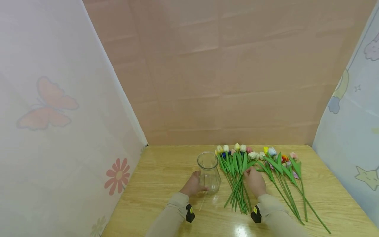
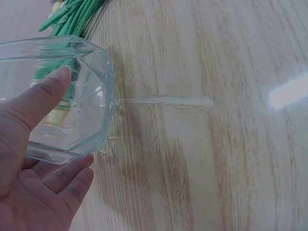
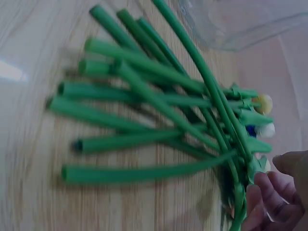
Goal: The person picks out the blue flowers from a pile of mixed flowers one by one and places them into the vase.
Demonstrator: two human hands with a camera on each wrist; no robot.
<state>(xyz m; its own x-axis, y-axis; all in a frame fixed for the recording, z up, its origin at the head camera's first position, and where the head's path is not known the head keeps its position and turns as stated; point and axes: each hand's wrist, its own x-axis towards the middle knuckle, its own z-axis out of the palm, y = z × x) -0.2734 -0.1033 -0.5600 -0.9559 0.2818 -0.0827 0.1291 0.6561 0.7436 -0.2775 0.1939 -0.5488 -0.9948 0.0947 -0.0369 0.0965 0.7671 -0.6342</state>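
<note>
Wooden table (image 1: 157, 177): head view alone shows the vase's whole rim (image 1: 208, 168).

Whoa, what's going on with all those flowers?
A person is sitting or standing at a wooden table, holding a glass vase in the left hand. The right hand is at the bunch of flowers beside it, but whether it grips a stem is hard to tell. More flowers lie farther right. The vase has no flowers in it yet.
</note>
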